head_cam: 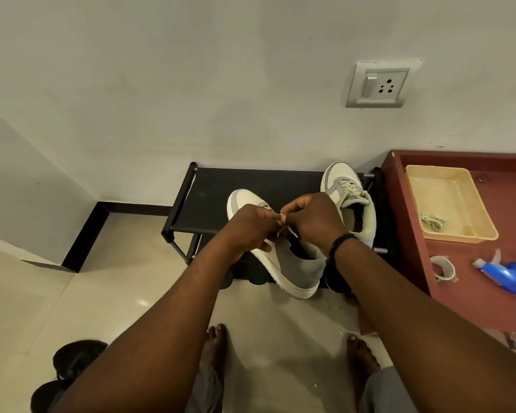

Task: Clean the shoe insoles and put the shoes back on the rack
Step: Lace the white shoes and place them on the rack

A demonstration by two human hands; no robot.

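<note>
Black fabric shoe rack [221, 186] against the wall carries both grey-and-white sneakers: one [347, 201] at its right edge, the near sneaker [292, 263] overhanging the front edge. Judged step: retying laces, so the insole work looks done and racking is nearly finished. Next move calls for pulling the knot snug, then pushing this sneaker fully onto the shelf. Left hand [251, 228] and right hand [313, 217] are close together, fingers curled, each pinching the white lace [283, 217].
</note>
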